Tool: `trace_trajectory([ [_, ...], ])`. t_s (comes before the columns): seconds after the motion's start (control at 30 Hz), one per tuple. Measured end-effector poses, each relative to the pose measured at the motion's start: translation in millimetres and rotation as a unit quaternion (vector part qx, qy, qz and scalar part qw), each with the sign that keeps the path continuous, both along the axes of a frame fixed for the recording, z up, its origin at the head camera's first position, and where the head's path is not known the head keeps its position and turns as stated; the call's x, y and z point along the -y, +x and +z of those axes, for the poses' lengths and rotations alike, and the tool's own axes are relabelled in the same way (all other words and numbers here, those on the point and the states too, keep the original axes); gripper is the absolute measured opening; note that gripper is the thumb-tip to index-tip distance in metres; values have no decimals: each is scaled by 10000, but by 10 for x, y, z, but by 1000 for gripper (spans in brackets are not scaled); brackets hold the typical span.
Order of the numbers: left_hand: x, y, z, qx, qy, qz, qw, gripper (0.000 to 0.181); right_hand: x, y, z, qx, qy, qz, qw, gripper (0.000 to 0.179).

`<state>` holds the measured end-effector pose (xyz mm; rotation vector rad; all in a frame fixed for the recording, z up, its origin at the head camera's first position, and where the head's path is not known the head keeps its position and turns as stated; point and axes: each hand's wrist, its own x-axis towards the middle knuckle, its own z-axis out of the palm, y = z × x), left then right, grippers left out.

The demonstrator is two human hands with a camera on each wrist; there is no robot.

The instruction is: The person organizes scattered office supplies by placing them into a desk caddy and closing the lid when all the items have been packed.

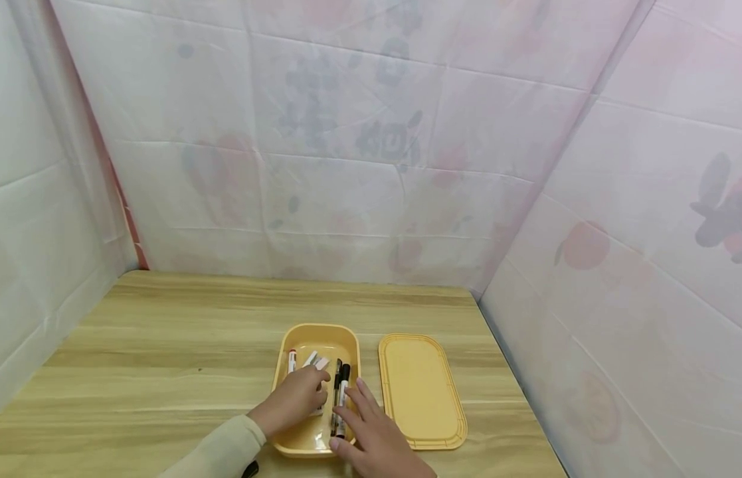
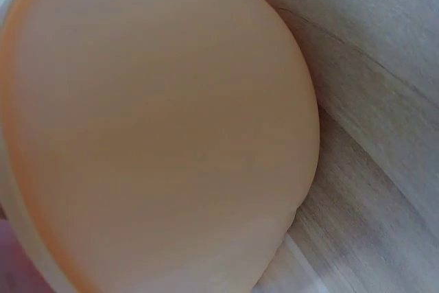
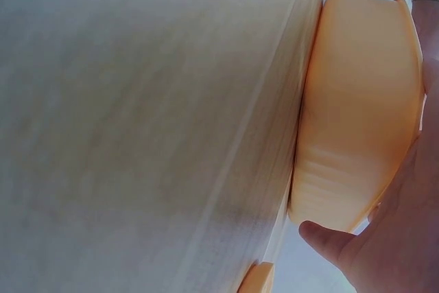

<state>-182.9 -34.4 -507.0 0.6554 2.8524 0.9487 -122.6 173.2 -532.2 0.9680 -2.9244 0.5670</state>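
A yellow plastic box (image 1: 299,441) stands lidless on the table, with pens and small white things inside. My left hand (image 1: 295,398) reaches into it with curled fingers round a whitish-pink block (image 1: 321,364), partly hidden by the hand. A white marker with a red end (image 1: 292,359) lies beside that hand along the box's left wall. My right hand (image 1: 376,431) spreads its fingers over the right rim, fingertips at a black-capped marker (image 1: 345,375) and a dark pen (image 1: 337,378) lying side by side. In the left wrist view, the box's outer wall (image 2: 164,121) fills most of the picture.
A flat yellow lid (image 1: 422,392) lies on the wooden table (image 1: 167,372) right of the box. A small black object (image 1: 250,469) shows by the left sleeve (image 1: 227,448). Printed pale sheets (image 1: 347,199) wall in the table's back and sides.
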Motion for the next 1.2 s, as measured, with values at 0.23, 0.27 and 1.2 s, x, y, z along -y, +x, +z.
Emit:
trace_trajectory([
  [0.23,-10,26,21,-123,-167,40,9998,31,3,3,10,44,-20,-36,10000,52],
  [0.27,-11,30,25,-125,-179,44,9998,32,1,7,11,71,-36,-39,10000,52],
  [1.2,-276,236,162,-792,135,772,9938,58,-134,-44,123,-1046,-80,-171,9943,62],
])
